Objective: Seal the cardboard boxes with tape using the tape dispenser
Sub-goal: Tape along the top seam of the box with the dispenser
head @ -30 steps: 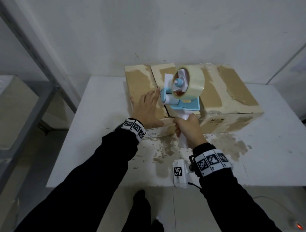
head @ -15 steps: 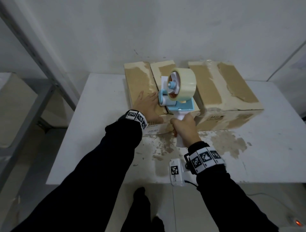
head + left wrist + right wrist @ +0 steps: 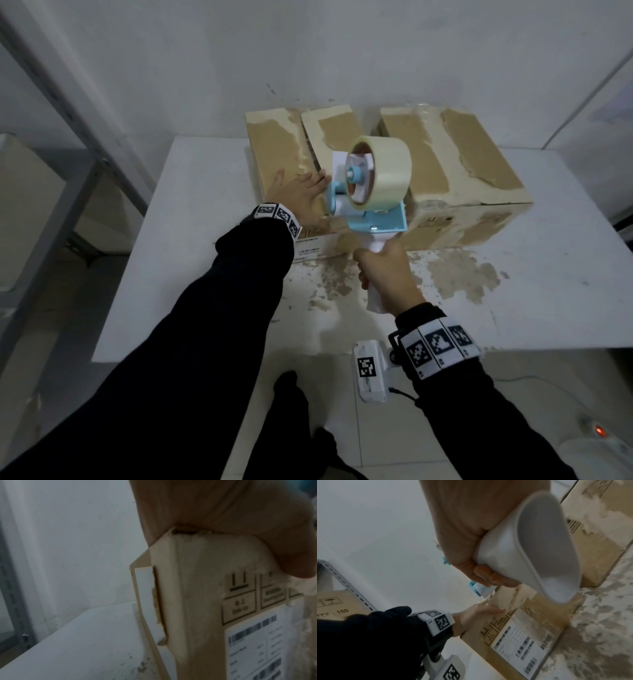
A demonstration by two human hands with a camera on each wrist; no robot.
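Two worn cardboard boxes stand side by side at the back of the white table [image 3: 191, 240]. My left hand [image 3: 301, 198] lies flat on top of the left box [image 3: 274, 150], its heel at the front edge [image 3: 197, 588]. My right hand [image 3: 385, 270] grips the white handle [image 3: 530, 547] of the blue tape dispenser [image 3: 373, 219]. The dispenser's base sits at the front top edge of the left box, just right of my left hand. Its clear tape roll [image 3: 380, 178] stands upright. The right box [image 3: 462, 161] is untouched. Where the tape meets the box is hidden.
A metal rack [image 3: 68, 113] with a carton [image 3: 24, 212] on it stands left of the table. The wall runs close behind the boxes. Peeled patches [image 3: 445, 274] mark the table in front of the boxes. A power strip [image 3: 603, 431] lies on the floor at right.
My right hand has drawn the dispenser toward me along the left box's top, down to its front edge. My left hand has stayed flat on the box.
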